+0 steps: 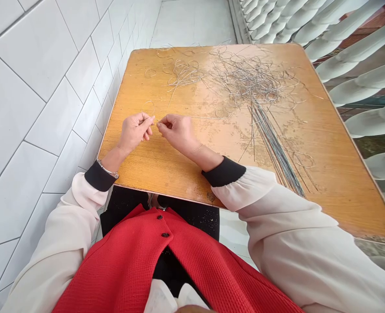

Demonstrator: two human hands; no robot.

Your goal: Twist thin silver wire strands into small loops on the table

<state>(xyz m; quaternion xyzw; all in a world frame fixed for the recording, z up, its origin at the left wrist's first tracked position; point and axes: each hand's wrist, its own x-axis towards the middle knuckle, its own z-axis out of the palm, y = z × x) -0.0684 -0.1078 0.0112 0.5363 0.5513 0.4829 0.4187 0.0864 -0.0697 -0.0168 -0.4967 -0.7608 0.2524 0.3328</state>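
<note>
My left hand (134,132) pinches a thin wire loop (148,108) between thumb and fingers, above the wooden tabletop (329,174). My right hand (175,134) is next to it, its fingertips pinched on a fine wire end close to the loop. Beyond my hands lie a large tangle of thin wire (251,80), a smaller wire tangle (184,74), and several small loose rings (150,73). A bundle of long, straight dark wires (273,152) runs towards the table's near right edge.
A white tiled wall (38,108) rises along the table's left side. White balusters (358,82) stand beyond its right side, with tiled floor (192,21) past the far edge. My cream sleeves and red knitted vest fill the bottom of the view.
</note>
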